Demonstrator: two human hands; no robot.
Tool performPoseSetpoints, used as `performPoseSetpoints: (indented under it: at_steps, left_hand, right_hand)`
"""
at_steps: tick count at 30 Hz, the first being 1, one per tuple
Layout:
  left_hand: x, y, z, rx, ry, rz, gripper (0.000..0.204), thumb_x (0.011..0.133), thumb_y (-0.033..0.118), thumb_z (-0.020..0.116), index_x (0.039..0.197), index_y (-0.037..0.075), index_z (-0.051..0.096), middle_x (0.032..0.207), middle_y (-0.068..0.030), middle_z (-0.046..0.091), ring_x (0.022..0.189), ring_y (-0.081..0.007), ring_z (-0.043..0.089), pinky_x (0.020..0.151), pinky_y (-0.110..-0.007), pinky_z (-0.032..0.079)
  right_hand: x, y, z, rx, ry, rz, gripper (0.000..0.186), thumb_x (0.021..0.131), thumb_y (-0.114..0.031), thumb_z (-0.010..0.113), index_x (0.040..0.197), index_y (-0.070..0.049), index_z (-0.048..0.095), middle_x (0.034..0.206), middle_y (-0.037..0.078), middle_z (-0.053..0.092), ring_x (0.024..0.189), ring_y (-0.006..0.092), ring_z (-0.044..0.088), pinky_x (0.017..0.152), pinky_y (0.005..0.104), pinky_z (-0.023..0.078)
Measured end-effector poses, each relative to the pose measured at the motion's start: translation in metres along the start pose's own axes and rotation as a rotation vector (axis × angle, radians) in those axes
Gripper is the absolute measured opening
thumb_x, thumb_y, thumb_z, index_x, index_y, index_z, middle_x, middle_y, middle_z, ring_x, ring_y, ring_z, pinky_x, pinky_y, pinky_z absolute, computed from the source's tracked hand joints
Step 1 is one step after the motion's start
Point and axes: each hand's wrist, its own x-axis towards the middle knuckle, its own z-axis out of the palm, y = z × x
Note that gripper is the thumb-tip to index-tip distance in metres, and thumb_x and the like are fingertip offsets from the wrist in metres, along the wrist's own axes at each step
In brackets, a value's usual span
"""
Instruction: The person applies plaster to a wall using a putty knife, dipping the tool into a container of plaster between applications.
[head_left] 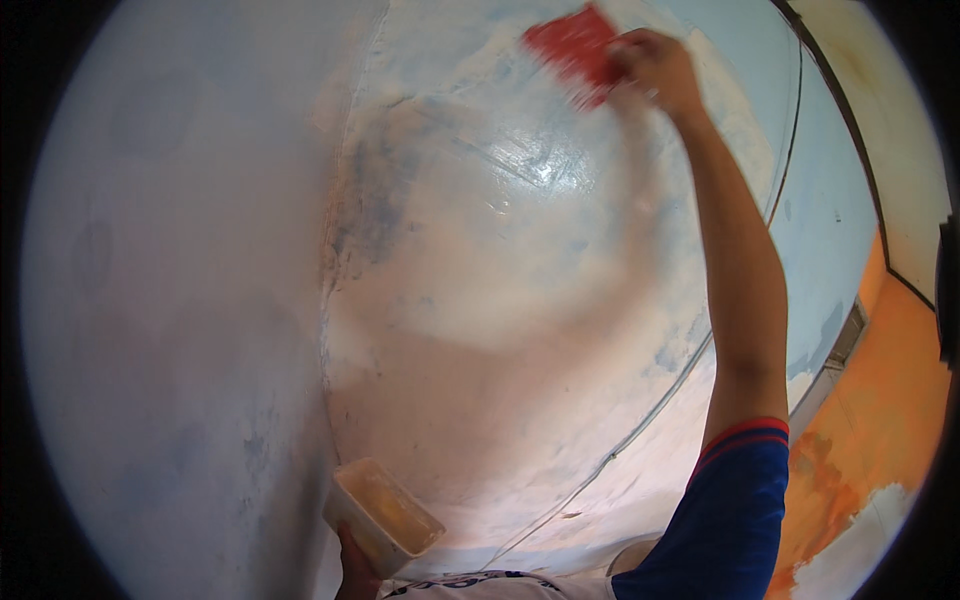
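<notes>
High up on the wall, my right hand [655,70] is closed around a red spreader [575,48], a flat square-looking blade smeared with pale material and slightly blurred. Its blade lies at or very near the wall [470,240]; I cannot tell whether it touches. Low down, my left hand [355,570] grips a pale rectangular tub [385,520] from below and the side. The tub is tilted, and a cream-coloured paste shows inside it. Whitish, patchy smears cover the wall, with a wet shine below the spreader.
A wall corner [328,300] runs down left of the patchy area. On the right, a grey cable [620,450] crosses the wall diagonally, and a dark cable [793,130] hangs further up. Beyond them is an orange wall [870,430] with pale patches.
</notes>
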Motion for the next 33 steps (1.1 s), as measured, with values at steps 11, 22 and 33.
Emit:
performPoseSetpoints:
  at_steps: [11,22,33]
  left_hand:
    - [-0.015,0.019,0.032,-0.035,-0.078,-0.075,0.079,0.103,0.071,0.029,0.158,0.015,0.030,0.151,-0.0119,0.048,0.137,-0.0322,0.050,0.114,-0.052,0.042]
    - [-0.024,0.026,0.031,-0.006,0.012,-0.085,0.080,0.103,0.071,0.030,0.159,0.014,0.028,0.151,-0.0139,0.047,0.139,-0.0319,0.050,0.115,-0.051,0.043]
    - [-0.022,0.041,0.072,-0.020,-0.113,0.098,0.081,0.100,0.074,0.032,0.156,0.016,0.036,0.149,-0.0107,0.050,0.136,-0.0305,0.052,0.111,-0.052,0.046]
  right_hand:
    - [-0.077,-0.051,-0.018,0.264,0.166,0.135,0.022,0.094,-0.023,0.070,0.107,-0.006,0.074,0.089,0.006,0.075,0.077,0.0176,0.069,0.076,0.0305,0.055]
    - [-0.219,-0.131,0.020,0.280,-0.423,0.353,0.015,0.096,0.000,0.062,0.107,-0.004,0.071,0.092,0.013,0.074,0.087,0.0206,0.074,0.075,0.0328,0.057]
    - [-0.296,-0.205,0.046,0.605,-0.618,0.049,0.014,0.089,0.002,0.068,0.101,-0.005,0.067,0.087,0.011,0.072,0.078,0.0261,0.072,0.070,0.0353,0.057]
